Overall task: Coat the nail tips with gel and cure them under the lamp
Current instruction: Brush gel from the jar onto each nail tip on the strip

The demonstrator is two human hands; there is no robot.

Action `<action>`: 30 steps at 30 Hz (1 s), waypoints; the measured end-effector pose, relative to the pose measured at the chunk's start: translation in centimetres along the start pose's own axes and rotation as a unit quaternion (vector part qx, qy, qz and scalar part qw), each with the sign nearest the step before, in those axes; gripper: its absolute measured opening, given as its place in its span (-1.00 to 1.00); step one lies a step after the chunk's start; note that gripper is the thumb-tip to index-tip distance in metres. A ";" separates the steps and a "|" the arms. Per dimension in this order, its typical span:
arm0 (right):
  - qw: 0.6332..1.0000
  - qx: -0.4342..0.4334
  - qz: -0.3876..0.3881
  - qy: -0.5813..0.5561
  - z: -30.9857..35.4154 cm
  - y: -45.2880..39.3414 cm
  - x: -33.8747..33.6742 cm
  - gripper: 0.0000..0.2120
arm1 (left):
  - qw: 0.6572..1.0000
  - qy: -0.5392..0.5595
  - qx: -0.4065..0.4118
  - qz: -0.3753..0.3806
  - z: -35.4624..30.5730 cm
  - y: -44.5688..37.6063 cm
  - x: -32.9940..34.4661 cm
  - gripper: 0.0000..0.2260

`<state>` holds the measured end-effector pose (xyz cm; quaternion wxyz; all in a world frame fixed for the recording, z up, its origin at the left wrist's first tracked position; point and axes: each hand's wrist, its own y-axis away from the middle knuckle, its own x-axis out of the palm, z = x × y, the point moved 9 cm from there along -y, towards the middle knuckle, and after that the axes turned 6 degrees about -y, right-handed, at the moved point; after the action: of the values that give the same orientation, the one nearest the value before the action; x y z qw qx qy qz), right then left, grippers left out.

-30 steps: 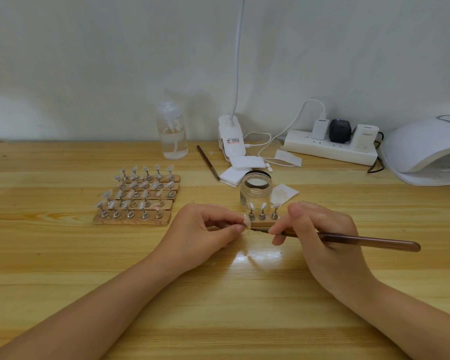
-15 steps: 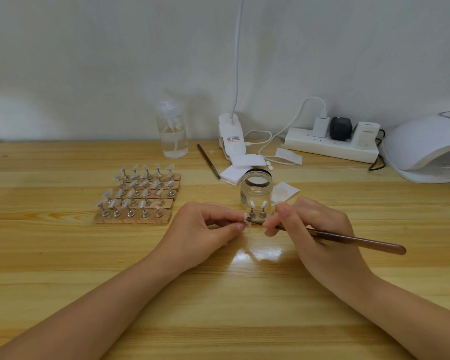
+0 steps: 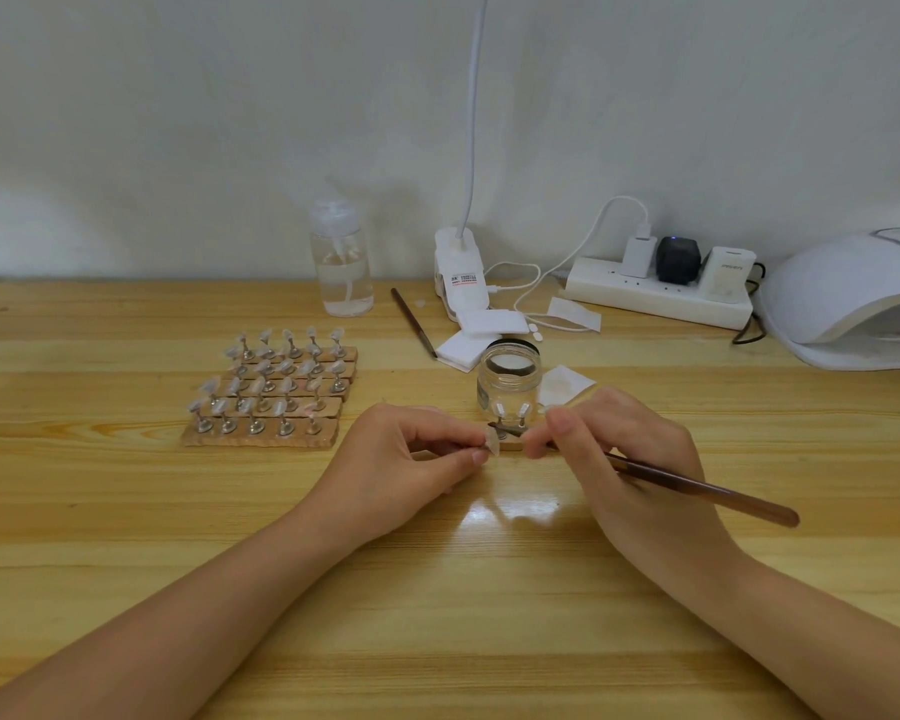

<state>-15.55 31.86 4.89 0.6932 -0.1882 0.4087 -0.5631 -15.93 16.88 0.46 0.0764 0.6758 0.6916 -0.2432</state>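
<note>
Both hands are busy at the middle of the table [image 3: 126, 511]: my left hand [image 3: 406, 459] pinches the stem of one nail tip [image 3: 492, 443] between thumb and fingertips, and my right hand [image 3: 630, 459] grips the brush [image 3: 697, 491] like a pen, its bristle end meeting that tip just in front of the glass jar [image 3: 508, 379]. I judge this to be the coating stroke on a single tip. To do it well I would keep both wrists planted on the wood, draw the bristles lightly along the tip's length, and turn the stem with the left fingers rather than chase the edges with the brush. Whether gel already covers it is too small to tell. More tips wait on the small wooden holder [image 3: 513, 445] behind, many more on the wooden racks [image 3: 271, 392] to the left, and the curing lamp [image 3: 848, 298] sits well apart at far right.
</note>
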 end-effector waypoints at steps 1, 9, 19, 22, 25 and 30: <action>1.000 -0.002 0.003 0.006 0.0 0.0 0.1 -0.72 | 1.000 -0.003 0.000 -0.002 0.0 0.0 0.0 -0.84; 1.000 0.000 0.016 0.001 0.1 0.0 0.4 -0.68 | 1.000 -0.006 0.000 -0.009 0.2 0.0 -0.2 -0.81; 0.996 0.041 -0.020 -0.074 -0.9 0.4 -0.4 -0.59 | 1.000 -0.002 -0.007 -0.011 0.3 0.0 -0.2 -0.81; 0.997 0.040 -0.018 -0.071 -0.7 0.2 -0.4 -0.67 | 1.000 0.004 0.000 -0.007 0.2 0.0 -0.1 -0.81; 1.000 0.018 -0.002 -0.026 -0.1 0.0 -0.1 -0.72 | 1.000 0.001 0.004 -0.004 0.1 0.0 0.0 -0.80; 0.999 0.025 0.005 -0.021 -0.2 0.0 0.2 -0.73 | 1.000 -0.001 0.004 -0.004 0.1 0.0 -0.1 -0.80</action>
<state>-15.76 31.75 4.72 0.7091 -0.1809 0.3807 -0.5652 -15.91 16.73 0.46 0.0732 0.6729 0.6934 -0.2468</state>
